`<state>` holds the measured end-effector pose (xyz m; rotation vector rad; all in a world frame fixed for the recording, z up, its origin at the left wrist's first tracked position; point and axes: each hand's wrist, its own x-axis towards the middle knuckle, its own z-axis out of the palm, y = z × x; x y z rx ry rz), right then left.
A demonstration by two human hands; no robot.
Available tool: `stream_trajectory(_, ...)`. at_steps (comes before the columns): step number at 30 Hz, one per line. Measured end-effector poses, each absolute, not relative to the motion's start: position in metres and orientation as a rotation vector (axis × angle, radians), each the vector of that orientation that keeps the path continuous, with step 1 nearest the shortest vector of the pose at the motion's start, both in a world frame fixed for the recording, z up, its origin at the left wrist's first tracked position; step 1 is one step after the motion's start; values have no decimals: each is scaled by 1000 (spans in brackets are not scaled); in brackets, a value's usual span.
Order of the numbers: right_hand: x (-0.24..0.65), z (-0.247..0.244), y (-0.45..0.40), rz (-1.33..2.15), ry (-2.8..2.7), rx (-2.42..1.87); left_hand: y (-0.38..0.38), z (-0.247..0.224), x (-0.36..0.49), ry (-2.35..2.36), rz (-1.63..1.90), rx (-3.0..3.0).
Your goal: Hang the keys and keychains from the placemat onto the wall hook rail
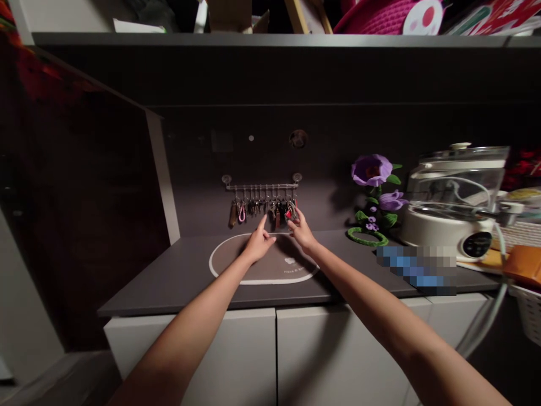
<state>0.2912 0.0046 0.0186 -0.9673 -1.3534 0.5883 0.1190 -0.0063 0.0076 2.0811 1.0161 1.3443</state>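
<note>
Several bunches of keys hang from a clear hook rail fixed to the dark back wall. My left hand is just below the middle of the row, index finger pointing up and thumb apart, holding nothing. At the row's right end, my right hand has its index finger and thumb spread close to a key bunch with a red piece. Whether those fingertips touch the keys I cannot tell. Toward the left end hang a pink loop and a brown fob. An oval brown mat with a white edge lies below both hands.
Purple artificial flowers stand on the countertop to the right. Beyond them is a white appliance with a clear top. A shelf with stored items runs overhead. White cabinet doors are below the counter.
</note>
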Motion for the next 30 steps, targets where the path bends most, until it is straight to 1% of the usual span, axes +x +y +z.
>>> stream_trajectory(6, 267, 22, -50, 494, -1802, -927, -36, 26, 93, 776, 1382, 2154)
stream_trajectory(12, 264, 8, -71, 384, -1996, -869, -60, 8, 53, 776, 1340, 2191)
stream_trajectory(17, 261, 2, -78, 344, -1995, -877, -67, -2, 38, 851, 1290, 2171)
stream_trajectory(23, 264, 15, -76, 405, -2017, -894, -52, 2, 35, 876, 1284, 2126)
stream_trajectory(26, 276, 25, -59, 358, -1914, -989, -27, 6, 31, 1007, 1428, 2020)
stream_trajectory(30, 301, 41, -16, 200, -1568, -1122, 16, 22, 27, 1225, 1670, 1736)
